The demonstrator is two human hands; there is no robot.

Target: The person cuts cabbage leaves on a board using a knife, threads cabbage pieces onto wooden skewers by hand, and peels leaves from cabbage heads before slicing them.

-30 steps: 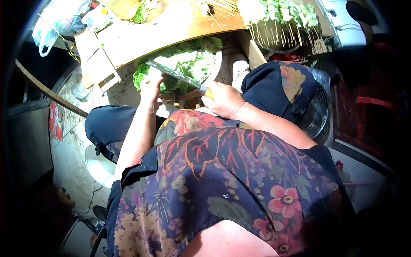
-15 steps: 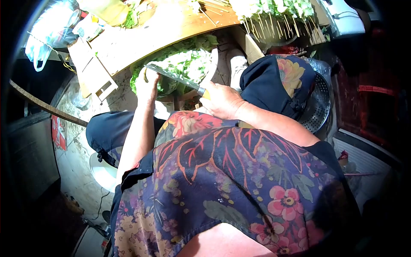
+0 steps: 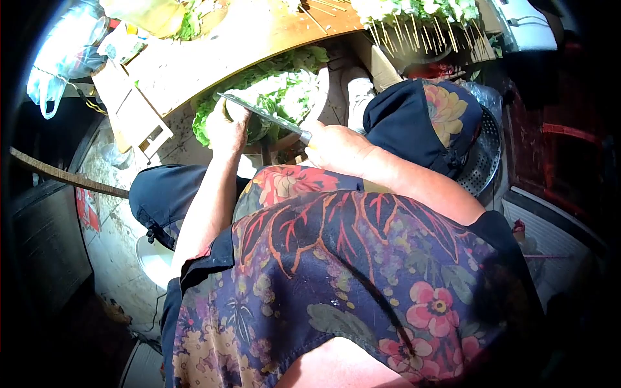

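My right hand (image 3: 335, 150) is wrapped round the handle of a knife (image 3: 268, 116). Its blade slants up and left, and the tip reaches my left hand (image 3: 229, 129). The fingers of that hand are curled in behind the blade; what they hold, if anything, I cannot make out. Beneath both hands and the knife lies a heap of green leafy vegetables (image 3: 294, 87), pale and chopped-looking in the middle, with larger leaves around the edge. The container under the leaves is mostly hidden.
A wooden table (image 3: 252, 39) curves across the top, with loose sticks (image 3: 314, 18) on it. Skewered greens (image 3: 420, 11) fill the top right. A perforated metal basin (image 3: 488, 158) sits by my right knee, a white bucket (image 3: 154, 262) by my left. A plastic bag (image 3: 46, 90) hangs at left.
The knife's tip end has dipped slightly at my left hand, which has moved a little down. My right hand keeps its grip on the handle. The view has shifted slightly.
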